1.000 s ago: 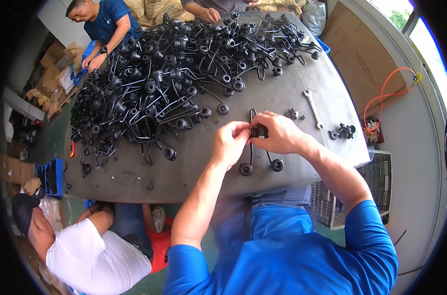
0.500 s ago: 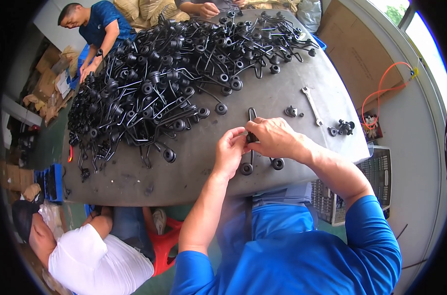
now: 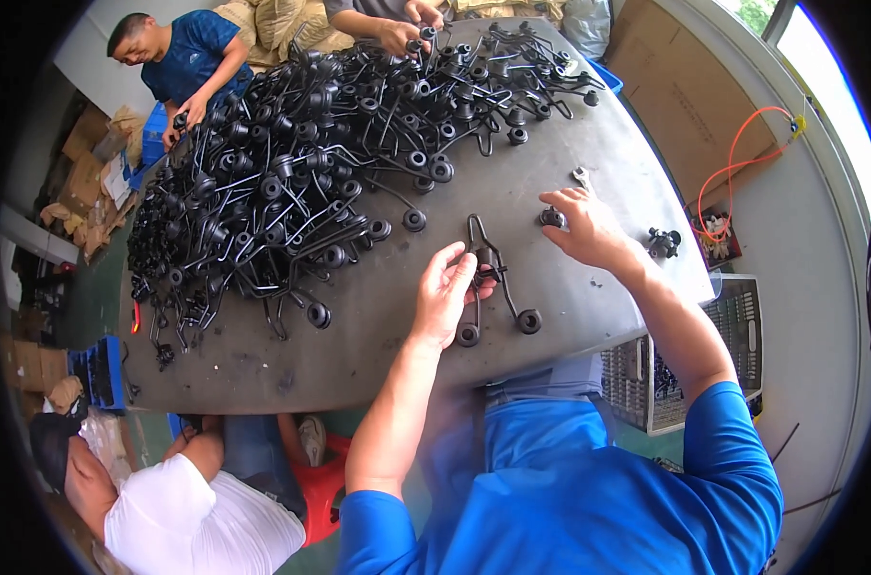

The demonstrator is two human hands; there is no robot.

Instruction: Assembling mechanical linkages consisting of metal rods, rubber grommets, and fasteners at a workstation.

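"So, where do the hands stand at this grey worktable [image 3: 570,311]?"

"Apart. Near the table's near edge, the left hand [image 3: 443,295] closes around a looped black rod [image 3: 508,293], its two round bushings [image 3: 528,322] lying toward the near side. Farther right, the right hand [image 3: 589,230] spreads finger and thumb around a small black fitting [image 3: 552,218]."

"And good handling here?"

"In my judgement, a steady left grip, so the bracket [image 3: 489,257] on the rod does not slip, and a square pinch on the fitting before any lift."

"What escapes the lens?"

"Whether the right fingertips touch the fitting is unclear. Left fingers cover part of the rod and bracket; the right hand hides all but the far end of a wrench [image 3: 581,177]. The far co-worker [image 3: 397,36] is cut off at the top."
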